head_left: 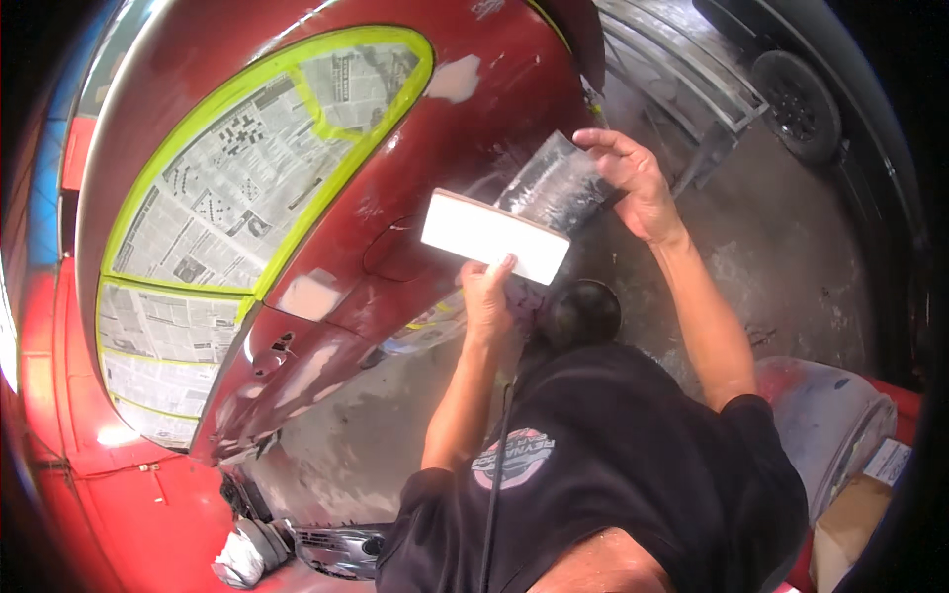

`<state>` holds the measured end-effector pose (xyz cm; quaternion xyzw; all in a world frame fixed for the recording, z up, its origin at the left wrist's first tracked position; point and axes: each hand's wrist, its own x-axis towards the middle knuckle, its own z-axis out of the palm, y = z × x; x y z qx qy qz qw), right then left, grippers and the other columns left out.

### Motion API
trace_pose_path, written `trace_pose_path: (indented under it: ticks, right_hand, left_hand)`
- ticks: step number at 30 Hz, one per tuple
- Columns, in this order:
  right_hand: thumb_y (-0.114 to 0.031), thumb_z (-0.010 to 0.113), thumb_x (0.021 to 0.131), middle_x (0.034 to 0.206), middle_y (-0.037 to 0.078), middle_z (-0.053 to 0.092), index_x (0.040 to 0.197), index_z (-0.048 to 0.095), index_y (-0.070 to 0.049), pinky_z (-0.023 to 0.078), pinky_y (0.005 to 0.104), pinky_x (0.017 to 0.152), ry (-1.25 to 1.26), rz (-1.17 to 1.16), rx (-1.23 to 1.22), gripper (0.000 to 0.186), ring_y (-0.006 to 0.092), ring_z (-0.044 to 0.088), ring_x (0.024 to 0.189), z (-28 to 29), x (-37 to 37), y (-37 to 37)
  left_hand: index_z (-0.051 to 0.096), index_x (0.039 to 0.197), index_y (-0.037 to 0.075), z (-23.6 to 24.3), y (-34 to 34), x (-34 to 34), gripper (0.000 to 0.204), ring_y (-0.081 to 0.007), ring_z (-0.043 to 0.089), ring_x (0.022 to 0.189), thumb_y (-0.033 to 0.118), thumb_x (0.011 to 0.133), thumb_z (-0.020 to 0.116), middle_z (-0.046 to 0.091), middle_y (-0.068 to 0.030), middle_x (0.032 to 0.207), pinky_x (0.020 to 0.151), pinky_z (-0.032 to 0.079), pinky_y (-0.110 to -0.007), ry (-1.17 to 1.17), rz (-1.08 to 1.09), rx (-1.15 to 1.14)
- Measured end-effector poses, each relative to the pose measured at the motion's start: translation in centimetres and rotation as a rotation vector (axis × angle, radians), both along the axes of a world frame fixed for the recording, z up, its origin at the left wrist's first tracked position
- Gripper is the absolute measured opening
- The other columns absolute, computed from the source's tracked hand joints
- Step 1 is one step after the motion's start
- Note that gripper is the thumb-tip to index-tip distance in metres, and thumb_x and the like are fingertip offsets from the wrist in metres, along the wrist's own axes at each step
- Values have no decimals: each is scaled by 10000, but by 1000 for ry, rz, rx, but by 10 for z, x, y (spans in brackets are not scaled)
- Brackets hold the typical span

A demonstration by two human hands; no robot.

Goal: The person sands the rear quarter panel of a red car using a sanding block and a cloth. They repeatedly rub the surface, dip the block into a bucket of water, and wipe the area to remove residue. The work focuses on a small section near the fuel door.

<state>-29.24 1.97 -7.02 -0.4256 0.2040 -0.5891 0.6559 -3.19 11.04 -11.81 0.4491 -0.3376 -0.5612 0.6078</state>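
My left hand [486,296] grips a flat white rectangular block [494,237] by its lower edge, thumb on its face. Just behind the block, a glossy mottled grey sheet [554,183] slants up to the right. My right hand [638,188] has it at its upper right end, fingers curled near the corner. Both are held in front of a red car body [484,89] with pale filler patches [310,296]. Its windows are masked with newspaper [222,178] edged in yellow-green tape [267,277].
A metal frame stand [692,79] and a dark vehicle with a wheel [796,104] are at upper right. A grey rounded panel [830,425] and cardboard [845,534] lie lower right. A dark bumper part [336,549] and white bundle [247,553] lie lower left, near a red wall [138,524].
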Motion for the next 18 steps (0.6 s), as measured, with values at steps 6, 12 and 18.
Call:
trace_pose_path:
  ticks: [6, 12, 18]
  right_hand:
    - [-528, 826, 920, 1549, 131, 536, 1670, 325, -86, 480, 428, 1152, -243, -32, 60, 1005, 227, 568, 1375, -14, 67, 13]
    - [-399, 846, 940, 1494, 94, 588, 1631, 381, -4, 473, 366, 1137, -308, -151, -128, 921, 189, 584, 1340, 16, 132, 10]
    - [-93, 822, 909, 1097, 53, 747, 1209, 697, -5, 539, 294, 935, 110, -522, 58, 336, 117, 686, 1006, 31, 162, -15]
  left_hand:
    - [739, 1109, -32, 10, -20, 35, 283, -149, 673, 975, 144, 898, 807, 742, -64, 1052, 904, 509, -316, 97, 21, -63]
    - [727, 1140, -55, 17, -45, 66, 315, -179, 686, 952, 131, 900, 811, 741, -74, 1057, 897, 531, -346, 261, -12, 35]
    - [757, 1112, -64, 10, -56, 98, 316, -173, 699, 923, 180, 920, 810, 770, -93, 1034, 867, 540, -352, -83, -240, -7]
